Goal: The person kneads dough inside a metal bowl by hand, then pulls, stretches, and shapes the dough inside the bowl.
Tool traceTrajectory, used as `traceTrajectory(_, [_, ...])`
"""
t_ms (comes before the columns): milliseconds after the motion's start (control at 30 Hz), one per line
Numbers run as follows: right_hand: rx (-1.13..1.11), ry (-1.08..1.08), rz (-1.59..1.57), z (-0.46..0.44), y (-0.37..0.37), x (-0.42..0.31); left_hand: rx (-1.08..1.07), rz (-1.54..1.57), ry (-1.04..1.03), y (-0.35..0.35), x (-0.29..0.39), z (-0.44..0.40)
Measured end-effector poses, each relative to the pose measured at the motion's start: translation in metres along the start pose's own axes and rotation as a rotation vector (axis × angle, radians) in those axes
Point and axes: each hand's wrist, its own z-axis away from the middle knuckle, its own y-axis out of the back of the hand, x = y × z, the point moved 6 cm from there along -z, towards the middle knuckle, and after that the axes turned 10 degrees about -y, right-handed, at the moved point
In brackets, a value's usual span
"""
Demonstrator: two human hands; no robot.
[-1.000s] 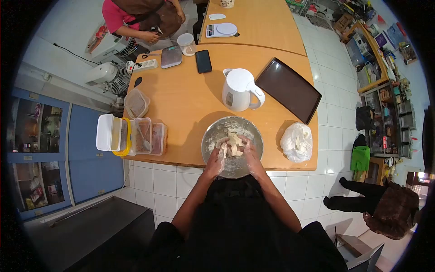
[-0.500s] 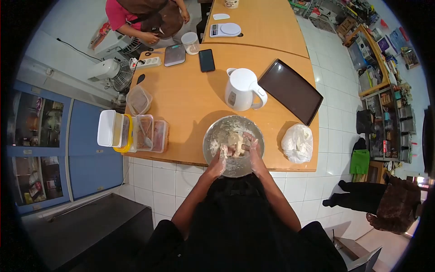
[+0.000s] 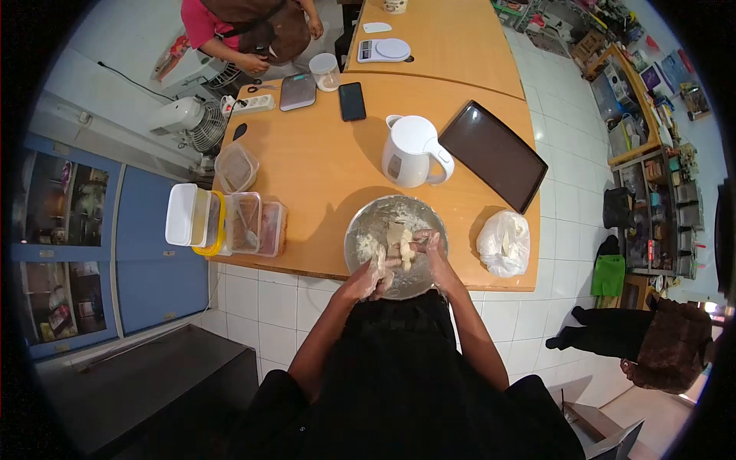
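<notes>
A metal bowl (image 3: 360, 222) stands at the table's near edge, with flour and sticky pale dough (image 3: 406, 244) inside. Over its left part is my left hand (image 3: 374, 274), floury, fingers curled inward against the dough. My right hand (image 3: 433, 249) is at the bowl's right side, its fingers bent round the dough from the other side. Dough clings to the fingers of both hands. Behind the bowl stands a white kettle (image 3: 409, 149). A white plastic bag (image 3: 504, 244) lies to the right of the bowl.
Plastic containers (image 3: 247, 222) stand at the table's left. A dark tray (image 3: 494, 156) lies at the right, a phone (image 3: 352, 102), a grey scale (image 3: 297, 92) and a tub (image 3: 325, 73) farther back. Across the table stands a person (image 3: 264, 34); another person (image 3: 667, 345) is at the far right.
My left hand has turned and curled its fingers in toward the dough. My right hand's fingers have closed in around the dough. The whole view has shifted slightly.
</notes>
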Motion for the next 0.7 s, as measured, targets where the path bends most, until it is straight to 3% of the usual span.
traceTrajectory(67, [-0.012, -0.006, 0.141, 0.006, 0.002, -0.012, -0.07, 0.081, 0.057, -0.007, -0.009, 0.0])
traceTrajectory(167, [-0.113, -0.002, 0.142, 0.0, 0.0, 0.004, -0.123, 0.16, -0.161, -0.014, 0.034, 0.005])
traceTrajectory(200, [-0.156, 0.0, 0.11, 0.001, -0.004, 0.0, -0.036, 0.223, -0.202, -0.007, 0.038, 0.003])
traceTrajectory(300, [-0.152, 0.033, -0.099, 0.013, -0.01, -0.015, 0.11, -0.099, -0.143, 0.016, 0.025, -0.009])
traceTrajectory(333, [-0.207, 0.019, -0.153, 0.012, -0.012, -0.016, 0.164, -0.075, -0.075, 0.015, 0.017, -0.008])
traceTrajectory(400, [-0.315, -0.007, -0.264, 0.008, -0.016, -0.02, 0.037, -0.071, -0.039, 0.005, 0.009, -0.006])
traceTrajectory(467, [-0.247, -0.029, -0.193, -0.004, -0.012, -0.007, -0.075, 0.032, 0.003, -0.005, 0.004, -0.001])
traceTrajectory(600, [-0.041, 0.069, 0.191, -0.003, -0.001, -0.005, -0.071, 0.239, -0.155, -0.013, 0.042, 0.007])
traceTrajectory(700, [-0.211, 0.017, -0.035, 0.011, -0.011, -0.02, 0.124, -0.102, -0.12, 0.016, 0.027, -0.01])
